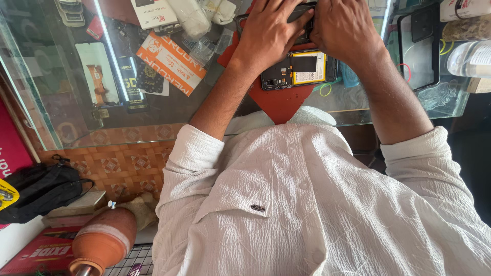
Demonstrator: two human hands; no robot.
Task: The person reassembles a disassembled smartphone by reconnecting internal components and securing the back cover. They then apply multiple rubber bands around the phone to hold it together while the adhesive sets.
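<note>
An opened black phone (302, 70) with a yellow battery showing lies on a red mat (279, 105) on the glass counter (66, 128). Just beyond it, at the top edge of the view, is a dark flat phone part (303, 14). My left hand (267, 37) lies over that part from the left, fingers spread across it. My right hand (343, 29) grips it from the right, its palm over the far end of the opened phone. Most of the dark part is hidden under my hands.
A dark phone cover (418, 48) and a clear plastic bottle (470, 59) lie on the counter's right side. Printed packets (171, 61) show under the glass at left. On the floor are a black bag (41, 186) and a clay pot (102, 240).
</note>
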